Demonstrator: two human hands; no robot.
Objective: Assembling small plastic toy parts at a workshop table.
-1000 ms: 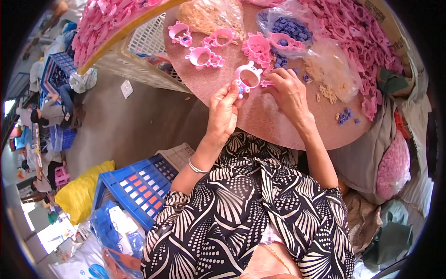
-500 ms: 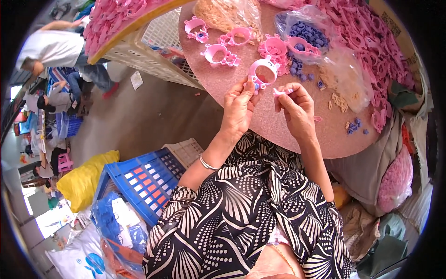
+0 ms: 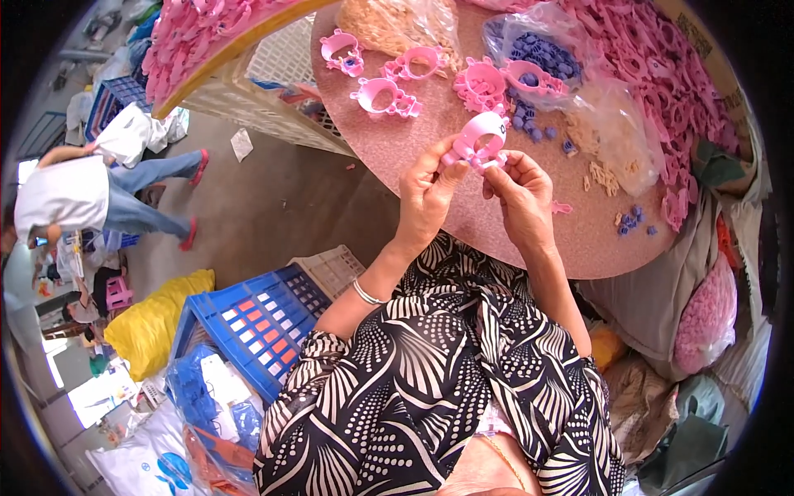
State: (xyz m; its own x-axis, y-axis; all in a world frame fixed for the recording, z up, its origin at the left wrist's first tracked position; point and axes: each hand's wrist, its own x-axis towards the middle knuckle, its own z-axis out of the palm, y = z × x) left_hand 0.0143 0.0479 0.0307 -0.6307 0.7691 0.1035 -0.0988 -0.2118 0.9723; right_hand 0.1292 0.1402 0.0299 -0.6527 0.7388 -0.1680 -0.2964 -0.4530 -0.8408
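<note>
My left hand [image 3: 426, 192] grips a pink plastic animal-shaped ring frame [image 3: 480, 126] by its lower left side, thumb and fingers closed on it. My right hand [image 3: 524, 192] pinches a small pale pink plastic piece [image 3: 499, 161] against the frame's lower edge; fingertips partly hide where the two meet. Beyond my hands, several similar pink frames [image 3: 374, 86] lie on the round speckled table [image 3: 463, 211]. Small blue parts [image 3: 542, 58] fill a clear bag, with some loose ones spilled beside it. Near the right edge lie beige loops [image 3: 604, 179] and a few blue pieces [image 3: 633, 219].
Pink parts [image 3: 653, 99] are heaped along the table's far right. A clear bag of beige parts [image 3: 397, 29] sits at the back. On the left are a white crate [image 3: 240, 95], a blue crate [image 3: 223, 318] and a yellow sack [image 3: 161, 318]. A person [image 3: 70, 194] walks beyond.
My right hand has brought the small pink piece up against the frame, and the frame has turned and tilted. The person at the left has moved toward the picture's left edge.
</note>
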